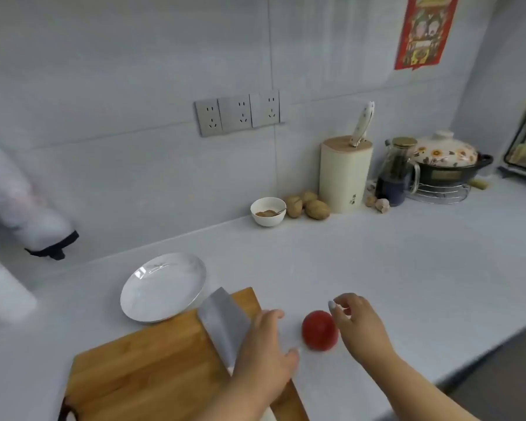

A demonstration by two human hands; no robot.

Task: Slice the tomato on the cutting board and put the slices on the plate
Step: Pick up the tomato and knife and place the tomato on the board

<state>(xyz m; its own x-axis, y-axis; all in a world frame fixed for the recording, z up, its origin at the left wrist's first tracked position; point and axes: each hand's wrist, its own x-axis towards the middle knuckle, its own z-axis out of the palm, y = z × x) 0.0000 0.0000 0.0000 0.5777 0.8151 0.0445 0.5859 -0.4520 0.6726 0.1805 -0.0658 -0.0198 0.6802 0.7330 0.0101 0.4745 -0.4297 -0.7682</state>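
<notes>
A whole red tomato (319,329) lies on the white counter just right of the wooden cutting board (152,369). My right hand (360,323) hovers at the tomato's right side, fingers apart and curved, thumb over its top, with nothing held. A cleaver (222,325) lies on the board's right part, its blade pointing toward the white plate (161,287), which sits empty behind the board and overlaps its far corner. My left hand (268,347) rests palm down over the cleaver's handle end, hiding the handle; whether it grips it is unclear.
At the back wall stand a small white bowl (268,211), several potatoes (308,206), a cream knife block (343,174), a glass jug (397,174) and a lidded pot (447,159) on a wire rack. A white sleeve (22,208) shows at far left.
</notes>
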